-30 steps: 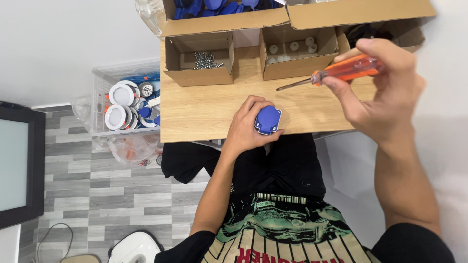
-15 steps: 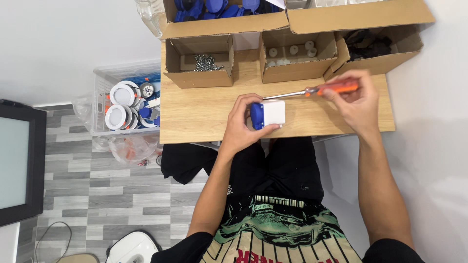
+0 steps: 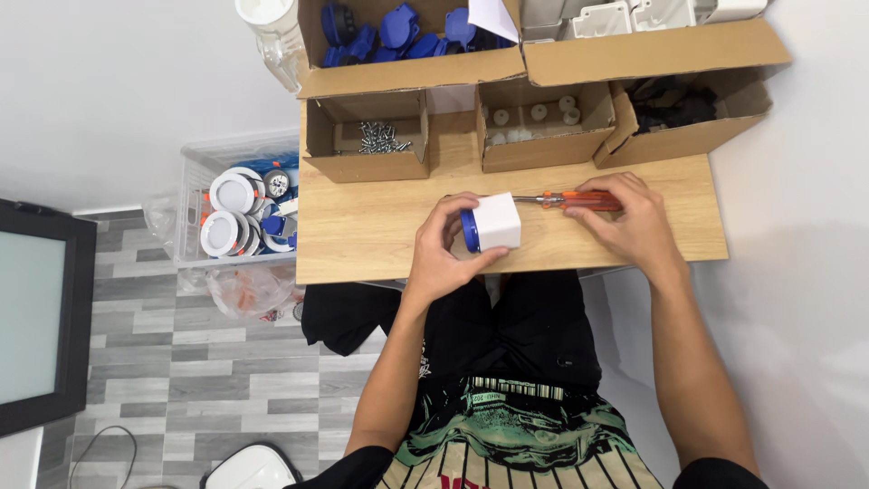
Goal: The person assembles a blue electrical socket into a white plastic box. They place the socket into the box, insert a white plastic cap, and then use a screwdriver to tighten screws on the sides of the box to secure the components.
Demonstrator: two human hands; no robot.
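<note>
On the table [image 3: 362, 235], both hands have lowered: left [image 3: 444, 249] gripping white box [image 3: 498, 222], right [image 3: 629, 222] clasping screwdriver [image 3: 570, 200].

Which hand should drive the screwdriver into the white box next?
Right, most likely. The right hand already holds the orange screwdriver, whose tip points at the white box. The left hand is busy steadying that box on the wooden table.
</note>
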